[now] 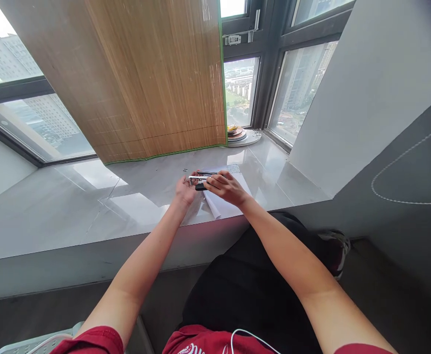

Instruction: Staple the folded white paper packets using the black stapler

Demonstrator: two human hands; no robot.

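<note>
A stapler (200, 177), with a metal rail and black parts that stand apart as if opened up, is held above the window sill. Wrapped round its right end, my right hand (225, 187) is closed with the fingers on top. My left hand (186, 190) is at the other end, palm turned up and fingers curled at the metal tip; its fingertips are partly hidden. Under both hands lie white paper sheets (230, 204), one edge curled up near the front. A few tiny dark pieces (185, 170), perhaps staples, rest on the sill beyond my left hand.
The glossy tiled sill (134, 206) runs under the windows. A bamboo blind (156, 78) hangs down close behind my hands. Stacked plates (243, 138) stand in the far corner. A beaded cord (395, 200) loops at the right, and a light plastic basket (38, 341) is at lower left.
</note>
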